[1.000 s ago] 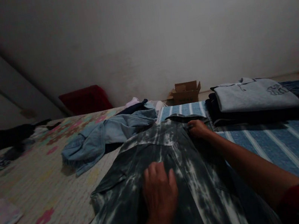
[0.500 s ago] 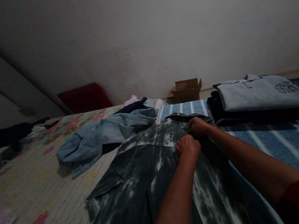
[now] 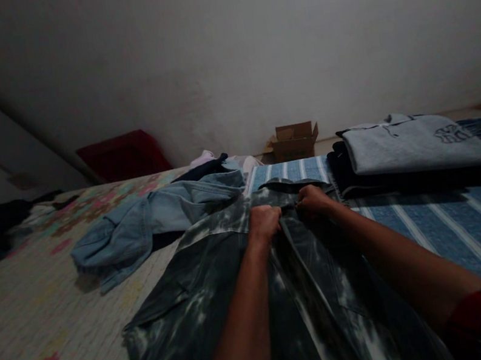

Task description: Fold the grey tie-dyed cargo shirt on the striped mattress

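Note:
A dark grey-green jacket point(image 3: 222, 263) with whitish tie-dye streaks lies spread out in front of me, its collar at the far end. My left hand point(image 3: 265, 221) is closed on one front edge of the jacket, a little below the collar. Just to its right, my right hand point(image 3: 312, 200) grips the opposite front edge, fingers curled in. Between them the front stands parted, and a dark strip of the inside shows down the middle. My forearms cover part of the body of the jacket.
Left of the jacket lies a crumpled light-blue denim garment point(image 3: 172, 210) on a floral bedcover point(image 3: 102, 317). To the right, a folded grey hoodie point(image 3: 410, 145) tops a dark stack on a blue striped cloth point(image 3: 451, 224). A cardboard box point(image 3: 294, 143) and a red object point(image 3: 125, 153) stand by the wall.
My left hand has moved left and farther away, up toward the collar, drawing its front edge aside. The jacket front has parted. My right hand stays near the collar.

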`<state>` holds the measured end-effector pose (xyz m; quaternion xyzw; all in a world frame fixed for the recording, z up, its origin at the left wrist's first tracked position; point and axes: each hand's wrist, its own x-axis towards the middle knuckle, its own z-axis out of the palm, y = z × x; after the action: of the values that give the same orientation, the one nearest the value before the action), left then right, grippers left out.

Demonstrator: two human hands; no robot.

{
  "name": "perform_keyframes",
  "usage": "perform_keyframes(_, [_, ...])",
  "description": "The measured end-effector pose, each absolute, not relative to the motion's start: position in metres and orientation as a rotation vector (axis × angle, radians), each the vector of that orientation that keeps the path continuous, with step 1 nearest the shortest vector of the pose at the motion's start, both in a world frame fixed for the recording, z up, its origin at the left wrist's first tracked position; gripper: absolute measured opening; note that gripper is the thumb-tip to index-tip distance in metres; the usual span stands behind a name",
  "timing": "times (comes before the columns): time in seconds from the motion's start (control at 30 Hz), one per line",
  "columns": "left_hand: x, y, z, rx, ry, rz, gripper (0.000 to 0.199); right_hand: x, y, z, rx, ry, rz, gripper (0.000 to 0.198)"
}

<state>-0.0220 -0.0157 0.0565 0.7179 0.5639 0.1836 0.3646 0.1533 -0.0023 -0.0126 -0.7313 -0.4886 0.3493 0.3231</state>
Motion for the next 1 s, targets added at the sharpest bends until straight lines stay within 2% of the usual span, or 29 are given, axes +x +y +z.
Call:
perform_keyframes(0.13, [-0.018,-0.024,0.052,1.772,1.400,0.444,0.025,0.148,-0.005,-0.010,-1.901,-1.278,0.912,0.015])
perform_keyframes(0.3, [-0.013,-0.031,0.045,1.710,1.357,0.445,0.021,0.139,-0.016,0.000,-1.799,-1.320,1.047,0.047])
perform_keyframes(0.37, [-0.014,-0.030,0.046,1.688,1.349,0.453,0.020,0.135,-0.017,0.002,-1.787,-1.313,1.059,0.052])
perform_keyframes(0.6, [-0.021,-0.030,0.050,1.660,1.279,0.485,0.019,0.128,-0.003,-0.004,-1.839,-1.215,0.923,0.017])
perform_keyframes(0.77, [-0.023,-0.037,0.042,1.628,1.237,0.509,0.020,0.122,-0.002,-0.009,-1.797,-1.025,0.835,0.017])
perform_keyframes(1.0, [-0.022,-0.038,0.035,1.619,1.201,0.505,0.020,0.110,-0.024,-0.004,-1.614,-0.751,1.062,0.007])
